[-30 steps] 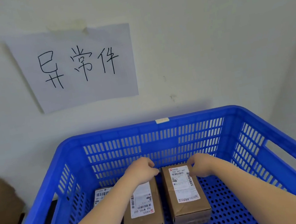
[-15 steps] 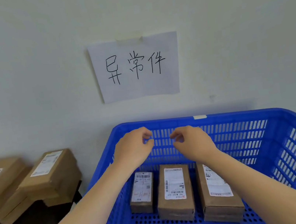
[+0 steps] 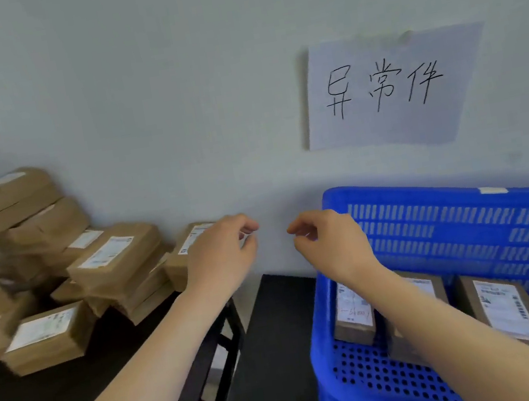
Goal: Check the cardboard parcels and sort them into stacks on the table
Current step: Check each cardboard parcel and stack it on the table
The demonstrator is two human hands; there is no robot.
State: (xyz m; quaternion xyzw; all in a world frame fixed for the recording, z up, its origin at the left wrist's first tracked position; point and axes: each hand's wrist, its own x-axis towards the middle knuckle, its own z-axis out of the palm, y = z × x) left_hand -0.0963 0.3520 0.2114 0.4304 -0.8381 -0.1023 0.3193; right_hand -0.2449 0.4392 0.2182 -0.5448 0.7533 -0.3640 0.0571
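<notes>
My left grip (image 3: 221,255) and right grip (image 3: 331,245) hang side by side in mid-view, apart from each other. Both are released: the fingers are loosely curled, the thumbs lie near the forefingers, and neither holds anything or touches a parcel.

The left one floats in front of the heap of brown cardboard parcels with white labels (image 3: 116,255) at nine o'clock on the black desk (image 3: 85,367). The right one floats by the far left corner of the blue perforated plastic crate (image 3: 430,205) at four o'clock.

Three label-bearing cardboard boxes lie flat in the crate, labels up, I judge so they can be read at a glance: a small one (image 3: 353,319), a long one (image 3: 509,310), and one between them, mostly hidden under my right forearm.

A white paper sheet with handwritten black characters (image 3: 387,90) hangs on the wall at two o'clock, above the crate, probably marking what belongs there.

The heap on the desk leans and overlaps, so I judge much sorting remains.
</notes>
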